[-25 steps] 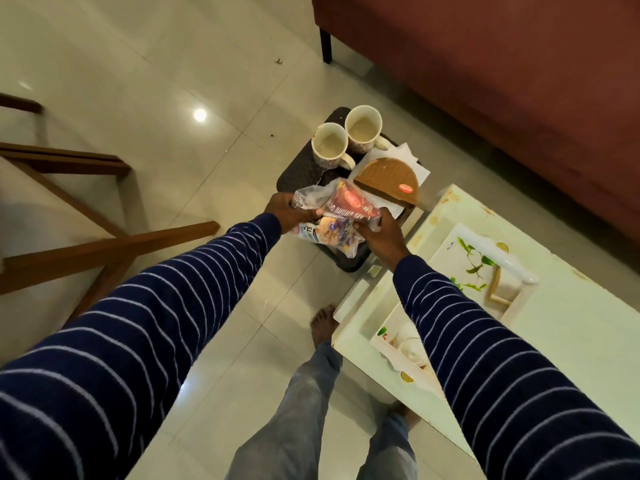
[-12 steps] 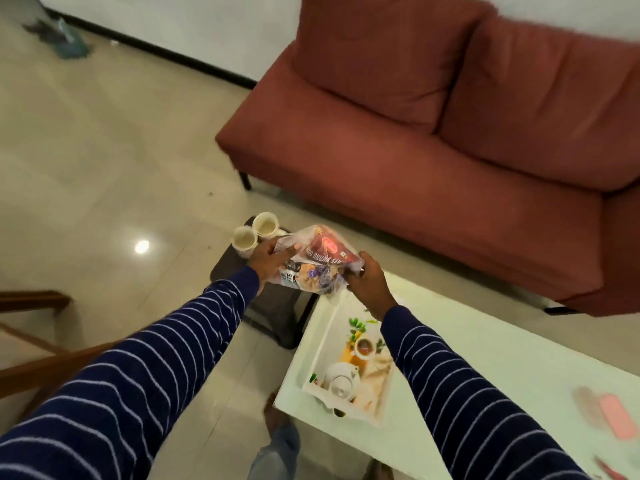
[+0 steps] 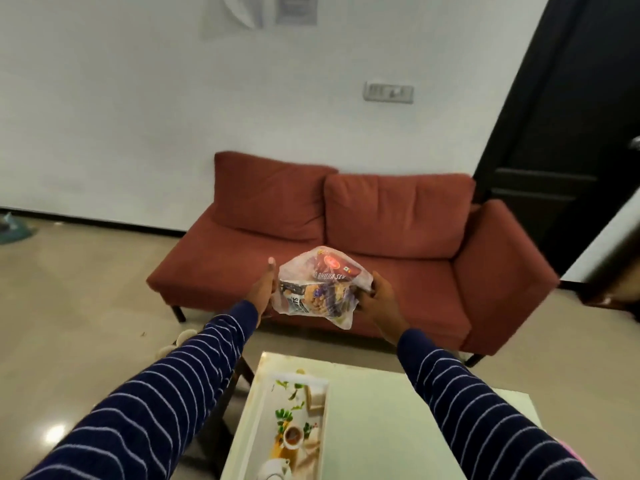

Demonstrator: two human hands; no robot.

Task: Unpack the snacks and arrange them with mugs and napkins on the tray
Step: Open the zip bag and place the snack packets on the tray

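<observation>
Fingers [image 3: 370,295] of the right hand [image 3: 380,303] pinch the snack bag's [image 3: 320,289] edge, left hand [image 3: 264,292] flat against its other side, tray [image 3: 256,420] on the bench [image 3: 381,420] below.

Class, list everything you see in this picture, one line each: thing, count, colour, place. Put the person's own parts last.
Plastic bag of snack packets: one, clear with red and purple packets inside, held up in front of the sofa.
Sofa: one, rust red, against the wall.
Table: one, pale, bottom centre.
Tray: one, white with a tea-and-leaf print, on the table's left side.
Door: one, dark, right.
Switch plate: one, grey, on the wall.
Left hand: thumb up, at the bag's left edge; grip unclear.
Right hand: grips the bag's right edge.
Sleeves: two, navy with white stripes.
</observation>
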